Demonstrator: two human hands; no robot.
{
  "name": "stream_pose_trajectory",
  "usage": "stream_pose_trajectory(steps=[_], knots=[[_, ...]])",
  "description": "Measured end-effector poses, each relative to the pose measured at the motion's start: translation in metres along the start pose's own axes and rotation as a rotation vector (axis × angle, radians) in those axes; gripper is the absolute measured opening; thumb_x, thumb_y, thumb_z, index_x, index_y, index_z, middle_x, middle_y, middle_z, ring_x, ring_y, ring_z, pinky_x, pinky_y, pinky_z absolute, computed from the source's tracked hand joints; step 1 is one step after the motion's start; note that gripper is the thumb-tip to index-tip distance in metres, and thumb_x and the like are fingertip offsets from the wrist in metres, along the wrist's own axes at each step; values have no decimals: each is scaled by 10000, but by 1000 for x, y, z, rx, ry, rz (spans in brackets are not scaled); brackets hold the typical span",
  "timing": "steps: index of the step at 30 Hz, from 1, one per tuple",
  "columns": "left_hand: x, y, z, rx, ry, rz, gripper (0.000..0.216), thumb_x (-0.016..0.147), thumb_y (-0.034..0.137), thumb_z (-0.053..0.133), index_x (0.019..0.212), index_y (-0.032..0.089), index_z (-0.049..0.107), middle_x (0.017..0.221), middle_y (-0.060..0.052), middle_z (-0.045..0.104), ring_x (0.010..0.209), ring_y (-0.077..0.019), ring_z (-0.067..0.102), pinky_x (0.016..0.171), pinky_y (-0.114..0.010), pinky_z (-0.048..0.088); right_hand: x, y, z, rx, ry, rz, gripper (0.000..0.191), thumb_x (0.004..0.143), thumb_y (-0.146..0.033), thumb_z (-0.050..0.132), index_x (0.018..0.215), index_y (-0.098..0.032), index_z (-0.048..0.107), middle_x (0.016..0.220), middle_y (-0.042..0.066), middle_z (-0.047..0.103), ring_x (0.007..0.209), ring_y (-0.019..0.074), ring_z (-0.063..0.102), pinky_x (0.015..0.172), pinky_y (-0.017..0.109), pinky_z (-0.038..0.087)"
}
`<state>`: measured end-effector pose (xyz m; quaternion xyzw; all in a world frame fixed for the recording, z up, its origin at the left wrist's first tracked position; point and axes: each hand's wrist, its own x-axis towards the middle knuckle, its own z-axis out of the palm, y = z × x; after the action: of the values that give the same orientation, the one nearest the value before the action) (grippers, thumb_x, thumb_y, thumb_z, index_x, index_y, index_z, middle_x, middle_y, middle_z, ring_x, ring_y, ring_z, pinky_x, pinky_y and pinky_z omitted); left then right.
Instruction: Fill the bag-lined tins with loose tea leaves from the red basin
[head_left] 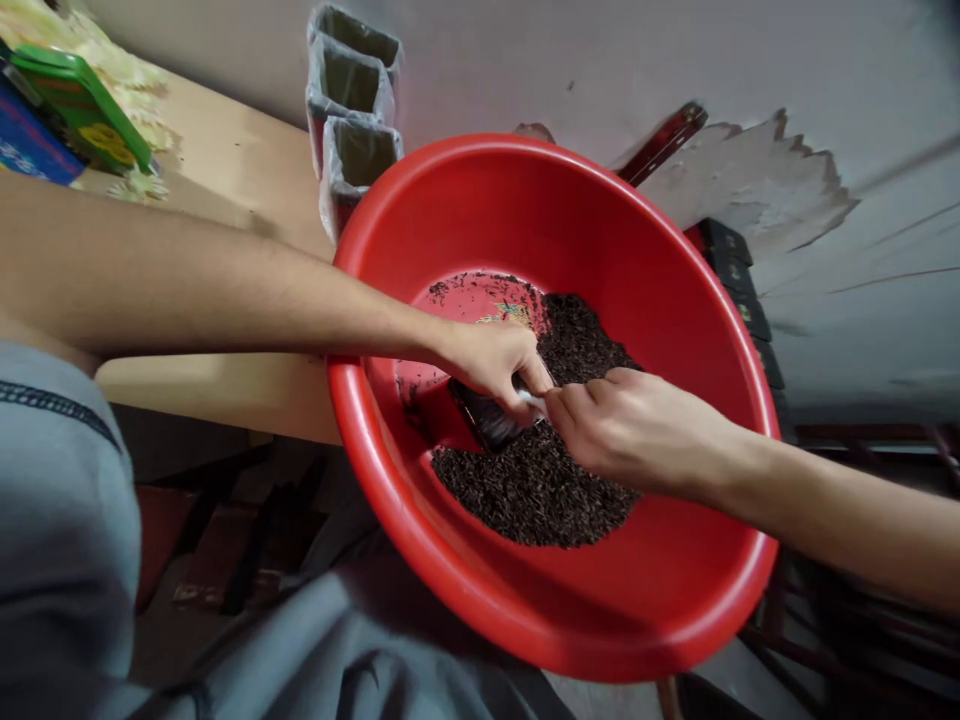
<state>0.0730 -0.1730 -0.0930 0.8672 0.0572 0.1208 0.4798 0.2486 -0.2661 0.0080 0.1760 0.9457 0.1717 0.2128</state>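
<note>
My left hand (499,362) reaches into a big red plastic basin (547,655), closed on the gathered top of a clear plastic bag (531,400). Just to its right, my right hand (626,428) pinches the same bag's end, the fingertips of both hands almost meeting. Beneath my left hand a dark, shiny box (495,428) sits tilted in the basin, partly covered by that hand; the bag appears to come out of it. Around the box lies a heap of dark loose tea leaves (547,500), or similar dry bits.
Several open square boxes (360,155) lined with clear plastic stand against the wall, left of the basin. On the wooden table (225,150) lie a green packet (86,105), a blue packet (34,135) and pale crumpled pieces. Dark stacked boxes (739,275) stand behind the basin's right side.
</note>
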Motion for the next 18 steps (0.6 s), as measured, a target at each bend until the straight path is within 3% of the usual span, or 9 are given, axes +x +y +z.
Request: stream_pose_trajectory(steps=[2, 5, 9, 11, 14, 16, 18], knots=[[0, 0, -5, -84, -24, -50, 173, 769, 294, 785, 912, 278, 882, 872, 13, 811, 847, -181, 699, 832, -296, 515, 2, 8, -3, -72, 37, -104, 376, 917, 7, 415, 736, -163, 696, 562, 64, 569, 495, 174, 479, 492, 364, 260], [0, -1, -8, -181, -35, -100, 220, 745, 347, 824, 938, 264, 886, 862, 11, 800, 833, -183, 684, 809, -286, 512, 5, 25, -5, 0, 52, -196, 454, 961, -9, 336, 766, -194, 701, 566, 58, 537, 514, 182, 451, 494, 363, 300], [0, -2, -4, -218, 28, -131, 196, 738, 345, 836, 887, 227, 885, 814, -4, 787, 789, -177, 666, 788, -287, 510, 2, 38, 0, 219, 69, -174, 435, 1025, -95, 354, 838, -213, 728, 626, 50, 604, 562, 172, 511, 547, 349, 400], [0, -1, 0, -207, 82, -141, 178, 744, 312, 828, 859, 187, 880, 773, -20, 773, 770, -171, 657, 774, -284, 501, -6, 35, 3, 390, 130, 28, 377, 1050, -181, 402, 910, -218, 750, 693, 52, 672, 610, 171, 586, 579, 338, 465], [0, 3, 3, -183, 113, -111, 119, 762, 261, 802, 760, 156, 859, 687, -29, 730, 724, -158, 634, 743, -286, 484, -23, 22, 5, 821, 261, 527, 279, 1014, -346, 556, 1178, -219, 742, 939, 82, 779, 684, 177, 690, 617, 329, 573], [0, 5, 5, -156, 117, -76, 146, 782, 256, 780, 672, 176, 831, 628, -17, 697, 674, -151, 613, 743, -305, 490, -30, 12, 5, 1231, 229, 802, 505, 943, -504, 660, 1351, -205, 661, 1063, 127, 784, 695, 202, 726, 570, 337, 608], [0, 5, 6, -121, 136, -66, 157, 790, 254, 769, 650, 205, 820, 625, -3, 704, 665, -155, 626, 787, -329, 513, -28, 4, 8, 1620, 102, 955, 705, 859, -678, 703, 1347, -174, 632, 1074, 171, 773, 688, 240, 740, 485, 350, 604]])
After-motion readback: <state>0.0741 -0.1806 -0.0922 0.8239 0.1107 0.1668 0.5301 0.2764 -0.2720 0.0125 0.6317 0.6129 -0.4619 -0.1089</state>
